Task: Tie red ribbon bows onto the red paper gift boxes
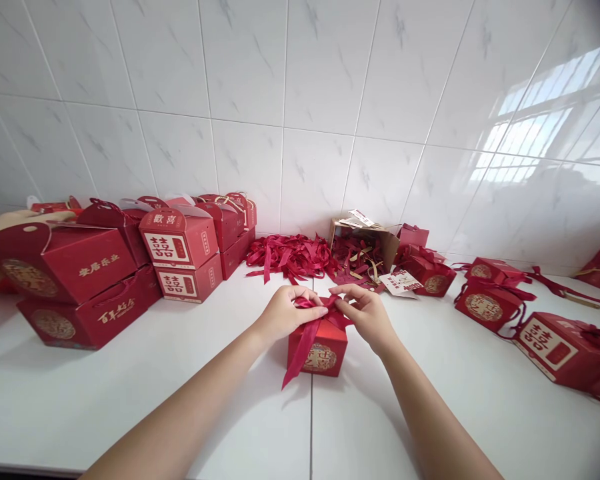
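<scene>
Both hands (286,315) (369,321) had a pinched grip on the ribbon (304,348) over the mid-frame box (321,360), tying looked unfinished tbh; ribboned boxes (484,307) sat frame right

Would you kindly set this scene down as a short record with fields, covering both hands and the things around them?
Left hand: fingers pinching the red ribbon
Right hand: fingers at the same ribbon, grip unclear
Box: red, gold emblem in front, on white table
Behind: loose ribbon pile, open carton of ribbons
Left side: stacked red boxes
Right side: ribbon-tied boxes
</scene>
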`<state>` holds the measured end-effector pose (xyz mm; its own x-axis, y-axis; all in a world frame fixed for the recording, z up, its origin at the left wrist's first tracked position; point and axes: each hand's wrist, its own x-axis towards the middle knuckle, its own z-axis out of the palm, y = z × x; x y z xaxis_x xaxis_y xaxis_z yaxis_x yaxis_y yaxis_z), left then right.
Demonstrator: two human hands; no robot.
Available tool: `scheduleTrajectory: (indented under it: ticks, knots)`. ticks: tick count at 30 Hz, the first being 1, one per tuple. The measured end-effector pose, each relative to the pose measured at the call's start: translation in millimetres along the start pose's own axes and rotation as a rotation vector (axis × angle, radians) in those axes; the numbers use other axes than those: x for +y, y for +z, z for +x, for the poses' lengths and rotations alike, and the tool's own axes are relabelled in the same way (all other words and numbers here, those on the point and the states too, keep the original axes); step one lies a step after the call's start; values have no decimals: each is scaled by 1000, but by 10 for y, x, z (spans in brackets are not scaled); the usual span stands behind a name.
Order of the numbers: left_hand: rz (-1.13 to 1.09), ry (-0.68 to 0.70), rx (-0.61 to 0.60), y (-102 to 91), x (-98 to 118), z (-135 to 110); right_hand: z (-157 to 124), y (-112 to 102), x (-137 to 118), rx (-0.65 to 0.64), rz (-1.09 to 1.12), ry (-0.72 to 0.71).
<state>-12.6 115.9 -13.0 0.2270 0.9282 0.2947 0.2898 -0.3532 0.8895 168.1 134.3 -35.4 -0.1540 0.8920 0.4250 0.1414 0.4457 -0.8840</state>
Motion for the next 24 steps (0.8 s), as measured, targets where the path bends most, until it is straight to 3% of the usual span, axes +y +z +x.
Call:
scheduleTrajectory:
  ticks: [11,20,24]
  knots:
    - [-38,-16,-3,24,20,-23,-35,29,-22,66,-258,-261]
    - [-57,-33,30,30,-19,-3,-41,79,56,275,-274,-197]
    - [-55,-40,17,33,-8,0,-28,40,59,327,-360,-253]
